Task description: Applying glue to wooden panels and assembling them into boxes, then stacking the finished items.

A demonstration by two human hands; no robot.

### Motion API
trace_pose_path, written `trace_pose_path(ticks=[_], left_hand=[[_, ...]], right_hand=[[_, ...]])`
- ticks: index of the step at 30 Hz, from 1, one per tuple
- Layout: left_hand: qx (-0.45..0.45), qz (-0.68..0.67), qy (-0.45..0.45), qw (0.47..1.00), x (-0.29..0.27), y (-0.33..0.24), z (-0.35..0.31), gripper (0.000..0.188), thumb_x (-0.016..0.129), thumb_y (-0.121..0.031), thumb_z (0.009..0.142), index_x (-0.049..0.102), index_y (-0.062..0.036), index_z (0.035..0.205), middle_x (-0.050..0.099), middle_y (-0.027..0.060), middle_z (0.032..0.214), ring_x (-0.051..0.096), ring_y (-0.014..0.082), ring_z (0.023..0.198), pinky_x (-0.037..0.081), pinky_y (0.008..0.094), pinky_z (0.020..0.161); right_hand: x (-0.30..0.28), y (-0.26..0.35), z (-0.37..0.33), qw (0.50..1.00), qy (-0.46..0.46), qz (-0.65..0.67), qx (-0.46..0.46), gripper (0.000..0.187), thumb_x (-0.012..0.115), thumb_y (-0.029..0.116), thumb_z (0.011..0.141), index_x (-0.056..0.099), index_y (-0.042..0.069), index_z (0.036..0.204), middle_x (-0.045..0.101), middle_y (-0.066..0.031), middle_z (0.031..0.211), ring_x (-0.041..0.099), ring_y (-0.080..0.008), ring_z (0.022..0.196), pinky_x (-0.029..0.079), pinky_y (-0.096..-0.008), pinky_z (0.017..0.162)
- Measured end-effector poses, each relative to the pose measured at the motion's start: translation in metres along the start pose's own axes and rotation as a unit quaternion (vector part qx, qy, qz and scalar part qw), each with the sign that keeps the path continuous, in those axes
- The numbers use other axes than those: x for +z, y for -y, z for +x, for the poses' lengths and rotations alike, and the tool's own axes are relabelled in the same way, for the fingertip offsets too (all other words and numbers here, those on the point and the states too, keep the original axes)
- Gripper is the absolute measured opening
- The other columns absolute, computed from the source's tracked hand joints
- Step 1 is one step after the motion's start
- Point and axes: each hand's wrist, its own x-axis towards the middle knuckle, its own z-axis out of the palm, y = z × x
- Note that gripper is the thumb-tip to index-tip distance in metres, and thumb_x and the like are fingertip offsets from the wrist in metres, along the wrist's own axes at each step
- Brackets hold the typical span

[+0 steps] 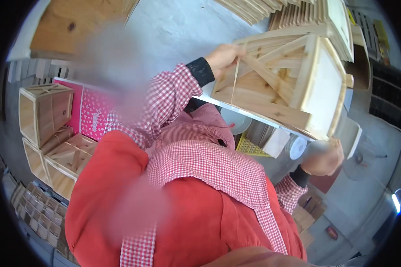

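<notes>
A pale wooden crate (pixel 276 82) with crossed slats on its side lies in front of me, tilted, over the edge of a white work surface. A thin tan band (pixel 236 78) runs round its left end. My left hand (pixel 225 60) is closed at the far left edge of the crate, with the fingers pinching the band there. My right hand (pixel 327 159) grips the near right corner of the crate, by its light end panel (pixel 324 84). A blurry patch hides part of the right hand.
Stacked wooden panels (pixel 305 18) stand beyond the crate. To my left are more wooden crates (pixel 47 115) and a pink patterned box (pixel 93 109). Below the surface are a round pale container (pixel 235 119) and a yellow perforated basket (pixel 252 147). A wooden board (pixel 75 26) is at the far left.
</notes>
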Motion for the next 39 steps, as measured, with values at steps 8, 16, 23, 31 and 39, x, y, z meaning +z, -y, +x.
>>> trace_pose_path(ticks=[8,16,23,31,39], left_hand=[[0.295,0.327,-0.001,0.898,0.039,-0.115,0.039,0.028,0.058,-0.031,0.093,0.07,-0.0062,0.096,0.063,-0.0015,0.083,0.051,0.0075,0.073,0.04,0.0226,0.069],[0.196,0.133,0.072,0.969,0.115,-0.14,0.056,0.039,0.045,-0.031,0.1,0.07,-0.0013,0.107,0.068,0.0068,0.102,0.06,0.0113,0.093,0.046,0.0242,0.083],[0.271,0.185,-0.224,0.918,0.135,-0.076,-0.072,0.037,0.044,-0.023,0.1,0.066,0.0049,0.112,0.068,0.0101,0.105,0.058,0.0118,0.099,0.043,0.0256,0.089],[0.267,0.202,-0.191,0.923,0.138,-0.122,-0.035,0.04,0.047,-0.029,0.099,0.059,0.0035,0.12,0.063,0.0092,0.115,0.059,0.0174,0.102,0.042,0.0324,0.094],[0.25,0.312,-0.084,0.913,0.117,-0.136,0.089,0.047,0.039,-0.036,0.102,0.067,0.0018,0.1,0.067,0.008,0.095,0.06,0.0149,0.089,0.044,0.0291,0.088]], right_hand=[[0.005,0.016,0.015,0.988,0.019,0.016,0.153,0.012,0.053,0.005,0.094,0.06,-0.005,0.096,0.066,-0.0138,0.098,0.061,-0.0188,0.089,0.05,-0.0318,0.083],[0.046,-0.008,0.007,0.917,-0.163,0.173,0.32,0.008,0.05,0.008,0.093,0.052,0.001,0.09,0.054,-0.004,0.088,0.05,-0.0131,0.081,0.043,-0.0284,0.075],[0.127,-0.101,0.099,0.963,0.068,0.23,0.124,0.011,0.054,0.008,0.09,0.056,0.0,0.083,0.056,-0.0012,0.082,0.05,-0.0104,0.079,0.042,-0.0251,0.073],[0.143,-0.12,0.104,0.877,0.17,0.389,0.225,0.015,0.052,0.01,0.095,0.057,0.002,0.083,0.054,0.0036,0.077,0.046,-0.0044,0.074,0.04,-0.021,0.069],[0.139,-0.105,0.101,0.893,0.126,0.353,0.249,0.018,0.056,0.012,0.092,0.054,0.001,0.078,0.051,0.0032,0.07,0.043,-0.0054,0.068,0.038,-0.0226,0.062]])
